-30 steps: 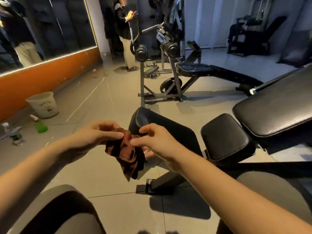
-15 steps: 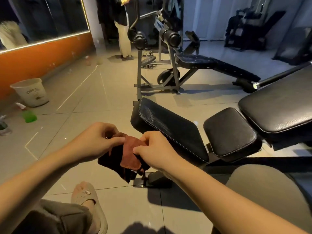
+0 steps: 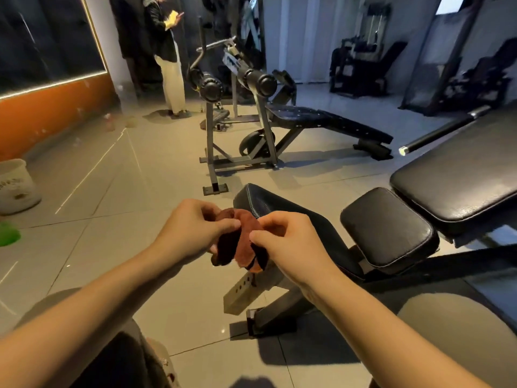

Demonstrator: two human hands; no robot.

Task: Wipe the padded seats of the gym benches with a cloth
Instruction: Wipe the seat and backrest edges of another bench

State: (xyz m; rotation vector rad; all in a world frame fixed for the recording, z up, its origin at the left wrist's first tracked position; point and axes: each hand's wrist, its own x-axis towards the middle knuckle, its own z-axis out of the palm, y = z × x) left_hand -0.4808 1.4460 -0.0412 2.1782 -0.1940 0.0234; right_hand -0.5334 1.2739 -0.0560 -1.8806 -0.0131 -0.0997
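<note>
hands: left hand [image 3: 195, 231] and right hand [image 3: 291, 245] both pinch the cloth [image 3: 237, 239] | cloth: held up in front of the tilted seat pad [image 3: 307, 219], at its near edge | change: hung loose a second ago, now bunched into a wad | meaning: folding looks nearly done, wiping not yet started

1. Your left hand [image 3: 193, 233] and right hand [image 3: 291, 245] are bare.
2. Your forearms [image 3: 377, 320] are bare too, right down to the bottom edge of the view.
3. You wear plain grey trousers [image 3: 447, 331], seen at both knees.
4. A pale beige slipper [image 3: 160, 357] with small marks shows by your left knee, partly hidden.
</note>
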